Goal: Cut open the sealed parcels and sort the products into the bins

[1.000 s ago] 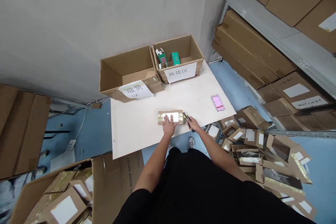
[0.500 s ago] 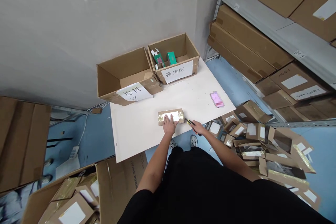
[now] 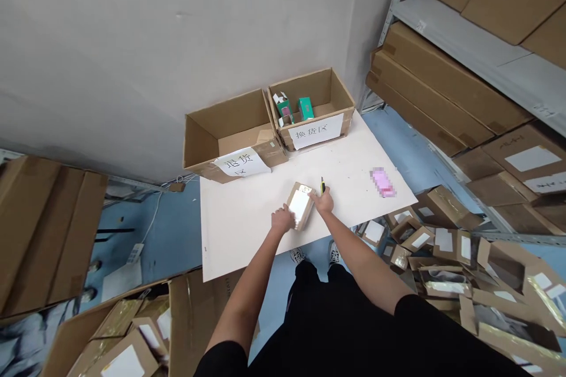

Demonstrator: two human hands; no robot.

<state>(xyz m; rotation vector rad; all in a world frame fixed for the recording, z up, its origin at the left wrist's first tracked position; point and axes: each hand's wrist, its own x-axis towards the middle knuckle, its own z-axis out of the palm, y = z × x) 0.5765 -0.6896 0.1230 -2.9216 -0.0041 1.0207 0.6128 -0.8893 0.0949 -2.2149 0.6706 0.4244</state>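
Observation:
A small taped cardboard box (image 3: 290, 197) with a white label lies at an angle on the white tabletop, near its front edge. My left hand (image 3: 283, 219) grips the box at its left side, fingers closed against it. In my closed right hand (image 3: 324, 202) is a black and yellow utility knife (image 3: 322, 186), its end pointing away from me. The fingers of that hand reach the box's right edge. Whether the blade is out is too small to tell.
Two open cartons, a left one (image 3: 206, 174) and a right one (image 3: 349, 122) holding green boxes, stand at the table's back. A blurred pink item (image 3: 382, 182) lies at right. Opened boxes (image 3: 446, 277) litter the floor beside a shelf (image 3: 464, 29). A large carton (image 3: 181, 318) stands front left.
The small box has turned from lying crosswise to pointing away from me. My left hand has moved from its top to its left side; my right hand has come to its right edge with the knife.

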